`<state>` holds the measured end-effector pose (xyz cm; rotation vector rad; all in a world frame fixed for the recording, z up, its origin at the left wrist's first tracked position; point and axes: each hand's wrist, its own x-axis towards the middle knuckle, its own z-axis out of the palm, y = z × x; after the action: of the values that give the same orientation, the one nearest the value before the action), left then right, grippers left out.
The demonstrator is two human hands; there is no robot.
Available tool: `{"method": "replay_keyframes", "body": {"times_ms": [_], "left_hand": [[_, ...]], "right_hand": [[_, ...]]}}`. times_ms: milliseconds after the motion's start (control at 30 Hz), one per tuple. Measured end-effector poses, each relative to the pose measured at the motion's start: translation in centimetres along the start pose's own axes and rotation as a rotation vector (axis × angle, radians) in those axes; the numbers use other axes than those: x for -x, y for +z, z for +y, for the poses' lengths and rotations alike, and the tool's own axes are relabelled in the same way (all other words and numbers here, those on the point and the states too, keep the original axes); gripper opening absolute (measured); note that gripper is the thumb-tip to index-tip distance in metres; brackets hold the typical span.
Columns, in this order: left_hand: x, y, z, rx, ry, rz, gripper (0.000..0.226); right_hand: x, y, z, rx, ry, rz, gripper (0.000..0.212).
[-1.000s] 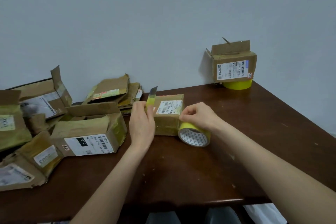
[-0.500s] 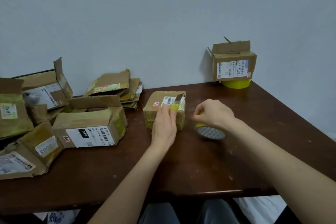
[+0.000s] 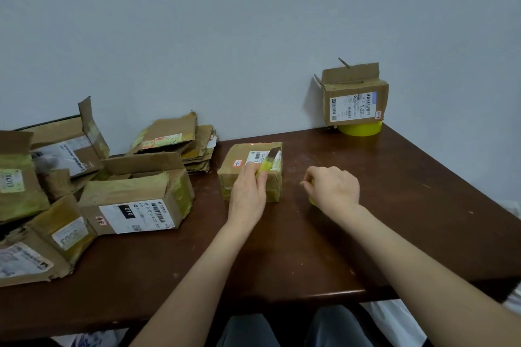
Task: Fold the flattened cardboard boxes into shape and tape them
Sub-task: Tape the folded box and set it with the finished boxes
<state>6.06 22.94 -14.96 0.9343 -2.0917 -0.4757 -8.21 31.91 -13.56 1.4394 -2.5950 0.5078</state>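
Resting on top of a small brown cardboard box (image 3: 234,155) sealed with yellowish tape, the left hand (image 3: 248,194) grips a yellow-handled utility knife (image 3: 266,164), its fingers wrapped round the handle and the grey blade lying over the box's white shipping label (image 3: 255,156). This box sits closed near the middle of the dark brown wooden table (image 3: 296,248). Just right of it, apart from the box, the right hand (image 3: 334,187) curls down over a yellow tape roll (image 3: 311,200), which shows only as a sliver under the palm. Further formed cardboard boxes (image 3: 135,200) crowd the table's left side, with a stack of flattened cardboard boxes (image 3: 183,146) behind them.
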Motion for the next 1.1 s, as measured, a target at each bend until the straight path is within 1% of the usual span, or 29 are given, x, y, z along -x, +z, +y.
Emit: {"method": "replay_keyframes", "body": {"times_ms": [133, 167, 267, 367, 567, 667, 1000, 1100], "left_hand": [[1.3, -1.7, 0.5, -0.050, 0.030, 0.057, 0.019], [1.8, -2.0, 0.7, -0.086, 0.028, 0.039, 0.019], [3.7, -2.1, 1.2, -0.195, -0.004, -0.101, 0.016], [5.7, -1.6, 1.9, -0.211, -0.033, -0.163, 0.014], [6.5, -0.6, 2.9, -0.239, -0.050, -0.189, 0.020], [6.3, 0.0, 3.4, -0.251, -0.046, -0.210, 0.018], [5.1, 1.5, 3.8, -0.346, -0.114, -0.267, 0.017], [5.1, 1.3, 4.3, -0.333, -0.061, -0.243, 0.015]], "right_hand": [[-0.1, -0.2, -0.1, -0.049, 0.007, -0.006, 0.026], [-0.1, -0.2, -0.1, -0.059, 0.006, -0.009, 0.026], [0.0, -0.4, -0.2, -0.097, 0.009, -0.029, 0.024], [0.0, -0.7, -0.2, -0.123, 0.019, -0.044, 0.022], [0.0, -0.8, -0.3, -0.136, 0.024, -0.056, 0.024], [0.0, -0.8, -0.3, -0.138, 0.020, -0.050, 0.023], [0.1, -0.9, 0.1, -0.139, -0.008, -0.028, 0.024], [0.0, -1.2, 0.3, -0.159, -0.008, -0.024, 0.024]]}}
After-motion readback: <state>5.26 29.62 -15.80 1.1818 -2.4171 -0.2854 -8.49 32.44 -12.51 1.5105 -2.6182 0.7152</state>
